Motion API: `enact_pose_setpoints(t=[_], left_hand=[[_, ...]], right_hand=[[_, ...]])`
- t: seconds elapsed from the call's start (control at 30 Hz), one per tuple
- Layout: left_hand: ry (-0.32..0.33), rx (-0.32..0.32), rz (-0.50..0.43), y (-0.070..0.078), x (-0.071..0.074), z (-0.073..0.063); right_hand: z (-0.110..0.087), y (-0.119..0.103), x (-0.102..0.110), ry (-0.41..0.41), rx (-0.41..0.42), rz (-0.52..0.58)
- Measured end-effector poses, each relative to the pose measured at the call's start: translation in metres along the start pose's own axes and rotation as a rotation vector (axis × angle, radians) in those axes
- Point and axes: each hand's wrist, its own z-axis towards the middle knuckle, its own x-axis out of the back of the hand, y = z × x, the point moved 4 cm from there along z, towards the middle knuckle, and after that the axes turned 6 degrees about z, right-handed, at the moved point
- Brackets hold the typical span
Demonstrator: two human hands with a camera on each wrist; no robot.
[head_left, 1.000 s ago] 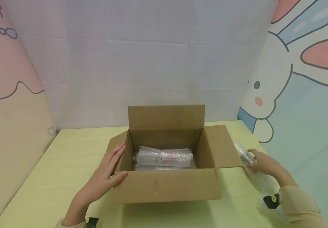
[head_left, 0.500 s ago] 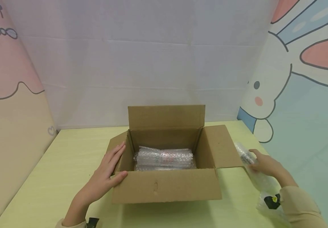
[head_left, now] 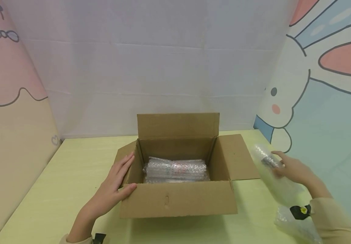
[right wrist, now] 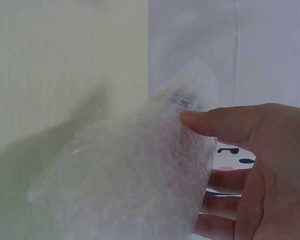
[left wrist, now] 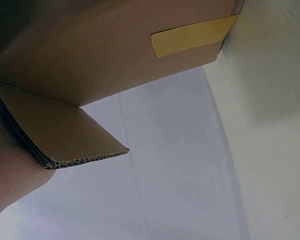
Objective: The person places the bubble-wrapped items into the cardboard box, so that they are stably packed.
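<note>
An open cardboard box (head_left: 193, 200) stands in the middle of the table, its flaps folded outward. My left hand (head_left: 112, 184) rests at the box's left front corner, fingers lying along the left flap and thumb on the front flap. In the left wrist view part of that hand (left wrist: 15, 170) shows behind a flap. To the right of the box, my right hand (head_left: 294, 172) pinches a bubble-wrapped package (head_left: 260, 154) between thumb and fingers. In the right wrist view the package (right wrist: 140, 170) is tilted, with something dark inside its upper end; the contents are unclear.
More bubble-wrapped bundles (head_left: 175, 168) lie inside the box. Another piece of bubble wrap (head_left: 294, 222) lies on the table (head_left: 56, 189) below my right wrist. A white cloth wall (head_left: 169, 67) stands behind, with a cartoon-printed wall (head_left: 330, 135) at the right.
My right hand has moved slightly up and to the right, lifting the bubble-wrapped package with it. The left hand and the box stay where they were.
</note>
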Motion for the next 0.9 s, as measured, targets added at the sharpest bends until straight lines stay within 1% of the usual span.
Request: enact_pose_setpoints(t=[0.1,0.23,0.33,0.57,0.67,0.77,0.83,0.9], left_hand=[[0.001,0.001,-0.007,0.0,0.0,0.0],[0.001,0.001,-0.016,0.001,0.0,-0.001],[0.002,-0.001,-0.016,0.001,0.0,-0.001],[0.004,-0.001,-0.015,0.0,-0.001,0.0],[0.003,-0.002,-0.016,0.0,-0.001,0.0],[0.003,-0.004,-0.019,0.0,-0.001,0.0],[0.004,-0.008,-0.02,0.0,-0.001,0.0],[0.005,-0.011,-0.022,0.0,-0.001,0.0]], right_hand=[[-0.001,-0.008,0.015,0.026,0.011,-0.011],[-0.003,-0.022,0.036,0.068,0.031,-0.052],[-0.006,-0.038,0.051,0.113,0.072,-0.103],[-0.012,-0.084,0.076,0.212,0.206,-0.201],[-0.015,-0.107,0.085,0.245,0.24,-0.233],[-0.017,-0.13,0.091,0.258,0.26,-0.27],[-0.018,-0.145,0.094,0.245,0.263,-0.277],[-0.019,-0.161,0.095,0.241,0.288,-0.284]])
